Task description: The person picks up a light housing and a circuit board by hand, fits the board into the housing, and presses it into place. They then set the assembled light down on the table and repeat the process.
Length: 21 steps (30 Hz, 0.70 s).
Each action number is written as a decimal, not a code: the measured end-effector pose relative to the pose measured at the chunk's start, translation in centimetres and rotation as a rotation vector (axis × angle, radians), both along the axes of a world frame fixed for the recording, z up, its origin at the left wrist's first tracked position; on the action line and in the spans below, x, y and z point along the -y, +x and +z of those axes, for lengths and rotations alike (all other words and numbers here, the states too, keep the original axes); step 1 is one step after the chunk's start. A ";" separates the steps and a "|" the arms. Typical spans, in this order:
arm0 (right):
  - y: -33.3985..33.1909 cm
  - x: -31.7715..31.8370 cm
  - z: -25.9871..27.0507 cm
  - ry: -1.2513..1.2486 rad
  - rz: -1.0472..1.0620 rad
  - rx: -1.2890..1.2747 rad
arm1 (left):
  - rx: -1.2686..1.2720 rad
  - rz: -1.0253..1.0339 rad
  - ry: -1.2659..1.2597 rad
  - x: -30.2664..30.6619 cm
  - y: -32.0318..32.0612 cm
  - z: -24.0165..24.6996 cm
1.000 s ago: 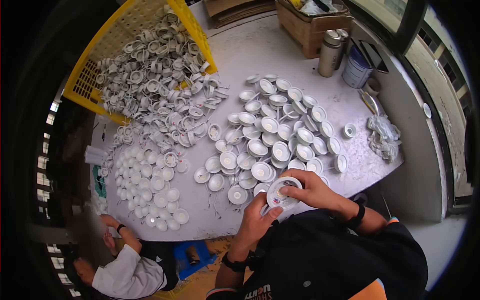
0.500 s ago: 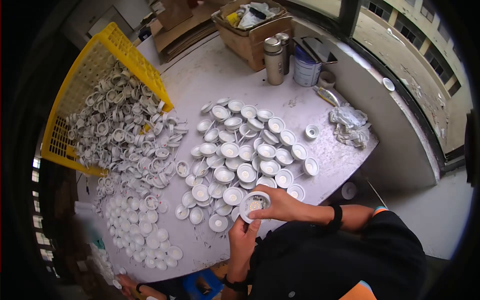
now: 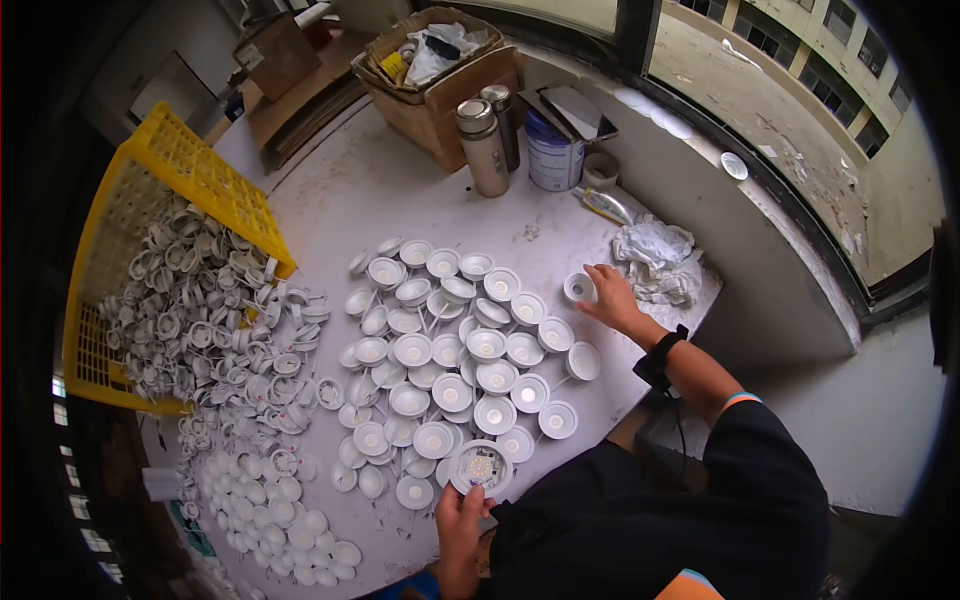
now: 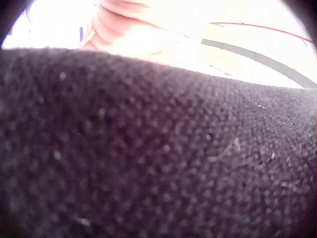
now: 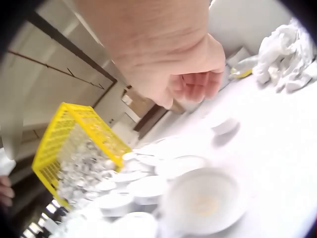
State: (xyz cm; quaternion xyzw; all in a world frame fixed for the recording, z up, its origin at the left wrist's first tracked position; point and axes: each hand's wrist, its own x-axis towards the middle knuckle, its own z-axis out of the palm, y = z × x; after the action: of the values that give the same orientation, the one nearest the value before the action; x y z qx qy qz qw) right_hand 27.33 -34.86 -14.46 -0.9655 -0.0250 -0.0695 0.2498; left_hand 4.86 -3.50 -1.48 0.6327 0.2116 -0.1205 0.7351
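My left hand [image 3: 460, 528] pinches the near rim of a round white downlight [image 3: 481, 469], its face up with a yellowish LED board in the middle. Dark cloth fills most of the left wrist view, with a bit of the hand [image 4: 131, 25] above it. At the right side of the table, my right hand [image 3: 615, 302] reaches with bent fingers spread beside a small white cup [image 3: 577, 288]. The right wrist view shows that cup [image 5: 225, 125] standing on the table, below and apart from the fingers of the right hand [image 5: 190, 79].
Many white lamps [image 3: 412, 349] cover the middle of the table. White domed covers [image 3: 290, 535] lie front left, beside a tipped yellow crate [image 3: 200, 190] spilling rings. Crumpled plastic [image 3: 655, 260], a tin [image 3: 553, 160], flasks [image 3: 484, 150] and a carton [image 3: 440, 105] stand behind.
My right hand has let go of the downlight and moved right to the small cup. The left hand keeps hold of the downlight alone. The head view has turned right.
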 end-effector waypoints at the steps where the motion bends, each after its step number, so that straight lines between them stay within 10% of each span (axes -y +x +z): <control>1: 0.4 0.1 -0.4 -0.060 0.006 -0.017 | -0.005 0.001 0.002 0.1 0.1 0.1; 13: 0.1 -1.0 1.8 0.116 -0.003 0.019 | -0.010 0.129 -0.018 -0.1 -0.3 0.3; 21: -8.5 -10.9 14.4 0.638 0.583 -0.001 | 0.070 0.073 -0.050 0.5 0.4 0.1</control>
State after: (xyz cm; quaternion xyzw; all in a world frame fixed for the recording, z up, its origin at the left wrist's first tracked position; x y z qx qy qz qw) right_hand 18.81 -23.95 -0.06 -0.7925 -0.2739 0.0002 0.5449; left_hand 5.31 -4.04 -1.40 0.6100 0.2054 -0.0766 0.7615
